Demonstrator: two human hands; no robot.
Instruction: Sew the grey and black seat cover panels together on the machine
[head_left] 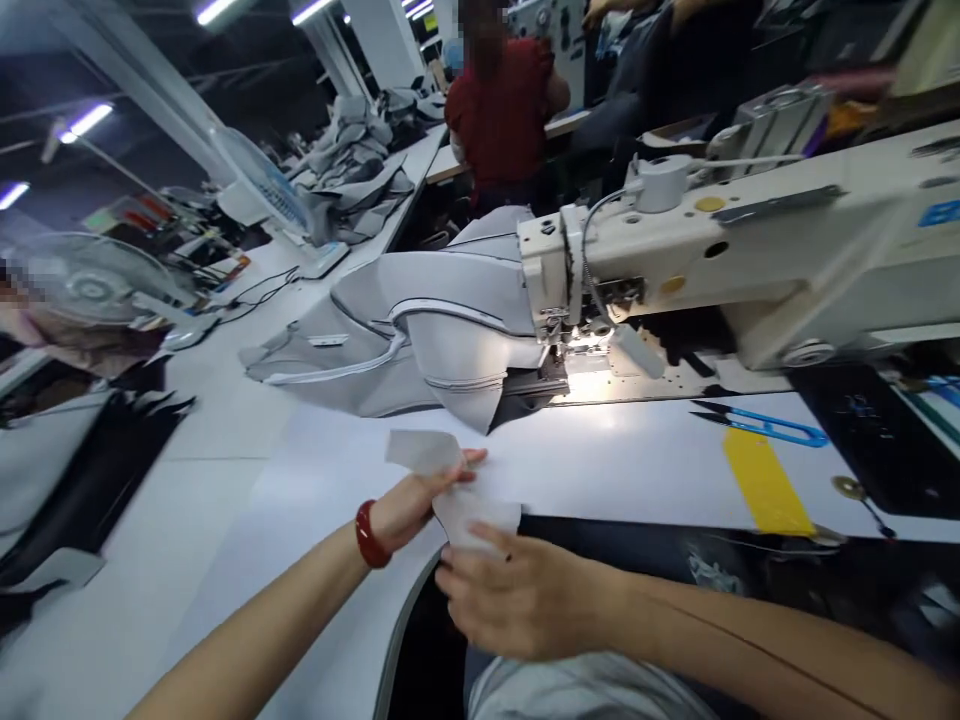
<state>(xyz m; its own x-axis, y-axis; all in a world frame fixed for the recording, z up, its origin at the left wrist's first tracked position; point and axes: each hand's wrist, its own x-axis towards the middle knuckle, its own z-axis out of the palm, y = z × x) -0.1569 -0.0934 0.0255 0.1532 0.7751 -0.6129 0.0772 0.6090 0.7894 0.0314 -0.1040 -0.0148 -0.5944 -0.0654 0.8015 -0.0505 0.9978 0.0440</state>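
Observation:
My left hand [427, 495], with a red bangle at the wrist, pinches a small light-grey fabric piece [422, 451] over the white table near its front edge. The fabric's lower part [480, 520] reaches down to my right hand [525, 590], whose fingers close on its edge; they are slightly blurred. Beyond my hands, a large sewn grey fabric assembly [457, 345] with dark seams lies under the needle area of the sewing machine [652, 260]. The machine's lamp lights the needle plate.
Blue thread snips [780, 424], a yellow card [765, 485] and a black phone [862, 435] lie at right. Two fans [274, 190] stand at left, near dark and grey fabric pieces [82, 470]. A person in a red top [499, 120] is beyond the machine.

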